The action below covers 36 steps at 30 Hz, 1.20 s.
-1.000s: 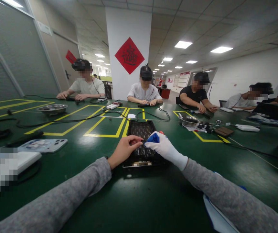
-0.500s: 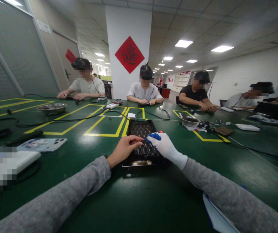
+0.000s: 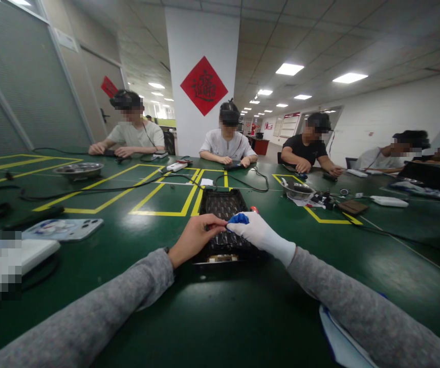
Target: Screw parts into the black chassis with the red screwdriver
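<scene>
My left hand (image 3: pixel 193 237) is bare, its fingertips pinched together above a black tray (image 3: pixel 220 202) with several moulded pockets. My right hand (image 3: pixel 262 235) wears a white glove, and its closed fingertips meet those of my left hand. A bright blue patch (image 3: pixel 239 219) shows at the gloved fingers; whether it is the glove's coating or a separate thing, I cannot tell. Anything between the fingertips is too small or hidden to make out. At the tray's near end lies a pale, brass-coloured piece (image 3: pixel 223 258). A red tip (image 3: pixel 254 209) pokes out behind my gloved hand.
On the left lie a phone (image 3: pixel 66 229) and a white box (image 3: pixel 39 255). Metal bowls (image 3: pixel 79 170) stand farther back, one amid clutter on the right. Black cables (image 3: pixel 101 189) cross the green table (image 3: pixel 220 327). Several people sit opposite. A blue-edged white item (image 3: pixel 343 337) lies under my right forearm.
My gloved right hand has moved slightly left and down, so its fingertips now meet my left hand's. The blue patch has shifted with it. My left hand has barely moved.
</scene>
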Available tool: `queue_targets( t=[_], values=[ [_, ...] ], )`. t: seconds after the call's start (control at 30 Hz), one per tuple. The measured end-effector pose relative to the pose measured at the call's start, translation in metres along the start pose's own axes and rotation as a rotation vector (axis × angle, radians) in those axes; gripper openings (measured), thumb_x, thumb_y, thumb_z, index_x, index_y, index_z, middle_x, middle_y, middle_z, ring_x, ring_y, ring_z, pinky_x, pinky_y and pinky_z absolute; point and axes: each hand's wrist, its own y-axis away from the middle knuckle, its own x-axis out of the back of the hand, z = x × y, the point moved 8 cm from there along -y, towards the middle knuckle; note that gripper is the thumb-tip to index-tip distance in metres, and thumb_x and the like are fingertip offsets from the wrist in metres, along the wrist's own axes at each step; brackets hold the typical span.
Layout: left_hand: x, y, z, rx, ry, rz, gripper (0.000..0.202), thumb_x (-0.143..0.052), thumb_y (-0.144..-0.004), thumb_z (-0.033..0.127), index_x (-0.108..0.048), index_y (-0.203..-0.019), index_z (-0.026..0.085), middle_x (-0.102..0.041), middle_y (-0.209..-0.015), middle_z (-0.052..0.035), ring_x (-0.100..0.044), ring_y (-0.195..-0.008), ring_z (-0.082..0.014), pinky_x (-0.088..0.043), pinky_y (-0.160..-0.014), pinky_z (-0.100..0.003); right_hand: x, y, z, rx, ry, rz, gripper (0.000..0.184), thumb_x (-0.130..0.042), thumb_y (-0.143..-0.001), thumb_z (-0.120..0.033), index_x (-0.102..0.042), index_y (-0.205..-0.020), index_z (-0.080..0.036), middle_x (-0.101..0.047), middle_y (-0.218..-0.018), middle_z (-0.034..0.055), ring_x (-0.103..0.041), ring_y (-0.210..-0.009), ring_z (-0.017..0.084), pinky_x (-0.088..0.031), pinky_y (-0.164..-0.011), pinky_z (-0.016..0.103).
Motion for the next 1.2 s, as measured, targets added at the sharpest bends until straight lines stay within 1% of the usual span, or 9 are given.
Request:
queue_targets(
  t=[0.13,0.2,0.43,0.57,0.7,0.9,1.0,1.1,1.2],
  values=[
    [0.002,0.0,-0.003,0.063,-0.051,0.03,0.019,-0.06,-0.077,0.032,-0.065,-0.083,0.015,-0.062,-0.072,-0.0015,-0.053,-0.065,-0.0121,-0.041,-0.061,-0.023,0.001,0.001,-0.002,0.007,0.069,0.017,0.025,-0.053,-0.072,-0.037,-0.054,-0.064,-0.014,-0.046,-0.054,-0.0045,-0.038,-0.051,0.007,-0.031,-0.049,0.021],
    [0.0,0.0,-0.006,0.087,-0.036,0.013,0.021,-0.059,-0.077,0.035,-0.063,-0.081,0.014,-0.059,-0.068,-0.0002,-0.051,-0.061,-0.0113,-0.04,-0.058,-0.022,0.001,0.002,-0.003,0.008,0.073,0.04,0.024,-0.052,-0.073,-0.037,-0.054,-0.065,-0.014,-0.046,-0.055,-0.0043,-0.039,-0.051,0.008,-0.031,-0.049,0.021],
    [-0.006,-0.003,-0.011,0.124,0.064,-0.071,0.021,-0.055,-0.079,0.033,-0.059,-0.078,0.013,-0.053,-0.065,0.0017,-0.046,-0.06,-0.0099,-0.036,-0.056,-0.021,0.0,0.006,-0.011,0.032,0.06,0.023,0.021,-0.054,-0.073,-0.034,-0.056,-0.068,-0.014,-0.05,-0.058,-0.0029,-0.043,-0.053,0.008,-0.034,-0.05,0.021],
    [-0.007,-0.002,-0.012,0.119,0.075,-0.086,0.021,-0.055,-0.079,0.034,-0.059,-0.079,0.013,-0.053,-0.067,0.0013,-0.046,-0.06,-0.01,-0.036,-0.056,-0.021,-0.001,0.007,-0.011,0.01,0.052,0.013,0.021,-0.057,-0.071,-0.034,-0.058,-0.069,-0.014,-0.051,-0.057,-0.0028,-0.043,-0.053,0.008,-0.036,-0.051,0.021],
    [-0.009,-0.002,-0.013,0.116,0.064,-0.109,0.022,-0.054,-0.079,0.035,-0.06,-0.079,0.013,-0.054,-0.067,0.0009,-0.046,-0.061,-0.0105,-0.036,-0.057,-0.021,-0.002,0.007,-0.009,0.02,0.075,0.005,0.019,-0.055,-0.072,-0.033,-0.059,-0.07,-0.014,-0.053,-0.058,-0.0026,-0.043,-0.053,0.008,-0.035,-0.051,0.021],
    [-0.008,-0.002,-0.014,0.117,0.062,-0.099,0.022,-0.053,-0.08,0.034,-0.059,-0.078,0.013,-0.054,-0.067,0.0009,-0.047,-0.061,-0.0106,-0.036,-0.057,-0.021,-0.001,0.007,-0.007,0.034,0.087,0.014,0.023,-0.055,-0.073,-0.036,-0.059,-0.071,-0.014,-0.054,-0.06,-0.0018,-0.044,-0.053,0.008,-0.036,-0.051,0.021],
    [-0.006,-0.002,-0.013,0.122,0.077,-0.081,0.023,-0.052,-0.08,0.036,-0.059,-0.078,0.013,-0.052,-0.065,0.0017,-0.045,-0.06,-0.0101,-0.035,-0.056,-0.021,-0.003,0.007,-0.006,0.018,0.057,-0.006,0.026,-0.06,-0.069,-0.039,-0.059,-0.072,-0.014,-0.055,-0.061,-0.0018,-0.045,-0.054,0.009,-0.036,-0.052,0.021],
    [-0.007,-0.002,-0.013,0.131,0.092,-0.089,0.025,-0.053,-0.08,0.037,-0.058,-0.079,0.013,-0.05,-0.065,0.0019,-0.044,-0.059,-0.0098,-0.034,-0.055,-0.021,-0.004,0.007,-0.005,0.021,0.083,-0.01,0.025,-0.062,-0.067,-0.038,-0.058,-0.071,-0.014,-0.056,-0.062,-0.0017,-0.045,-0.056,0.009,-0.036,-0.052,0.021],
    [-0.006,-0.002,-0.013,0.137,0.102,-0.08,0.025,-0.053,-0.08,0.038,-0.058,-0.079,0.013,-0.05,-0.064,0.0021,-0.044,-0.059,-0.0099,-0.034,-0.055,-0.021,-0.002,0.008,-0.008,0.039,0.139,0.017,0.021,-0.059,-0.069,-0.035,-0.057,-0.068,-0.015,-0.055,-0.061,-0.0016,-0.046,-0.057,0.009,-0.035,-0.053,0.022]
  ],
)
